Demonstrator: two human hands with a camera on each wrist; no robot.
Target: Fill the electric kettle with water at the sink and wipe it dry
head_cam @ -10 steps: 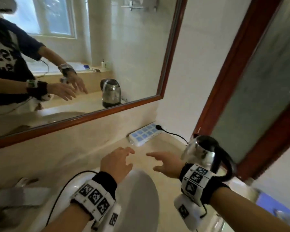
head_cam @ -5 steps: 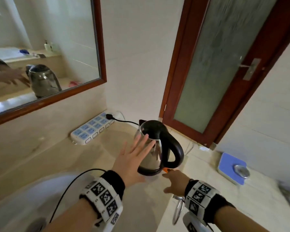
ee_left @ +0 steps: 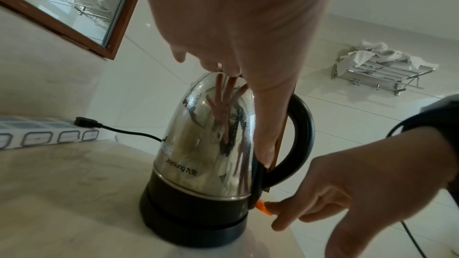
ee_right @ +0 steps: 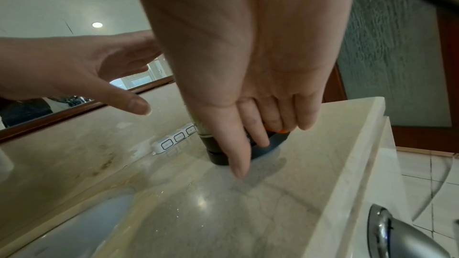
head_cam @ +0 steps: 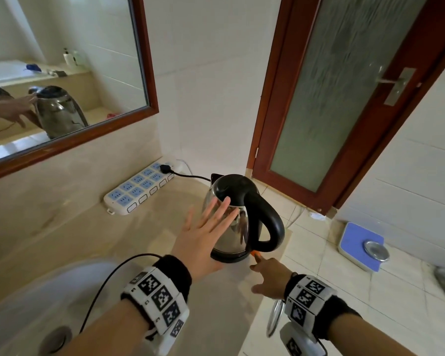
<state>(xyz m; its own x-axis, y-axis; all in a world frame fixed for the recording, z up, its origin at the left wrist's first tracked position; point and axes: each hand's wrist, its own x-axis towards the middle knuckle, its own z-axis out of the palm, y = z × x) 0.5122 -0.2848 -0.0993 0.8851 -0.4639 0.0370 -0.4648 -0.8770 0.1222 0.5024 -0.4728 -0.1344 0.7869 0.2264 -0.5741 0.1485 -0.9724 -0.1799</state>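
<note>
A steel electric kettle (head_cam: 238,235) with a black lid and handle (head_cam: 267,222) stands upright on its black base, on the counter near the right end. My left hand (head_cam: 203,235) is open, its spread fingers flat against the kettle's left side (ee_left: 198,144). Below the handle, my right hand (head_cam: 267,276) reaches in with extended fingers. Its fingertips touch the orange switch (head_cam: 255,253) at the foot of the handle, seen as well in the left wrist view (ee_left: 263,206) and the right wrist view (ee_right: 283,130).
The white sink (head_cam: 23,304) lies at the lower left. A blue-and-white power strip (head_cam: 139,191) with a black plug sits against the wall behind the kettle. The counter's edge (ee_right: 360,144) drops off just right of the kettle. A blue scale (head_cam: 361,249) is on the floor by the door.
The view swung right from the mirror to the kettle. My left hand came to the kettle's side and my right hand dropped to the switch below the handle.
</note>
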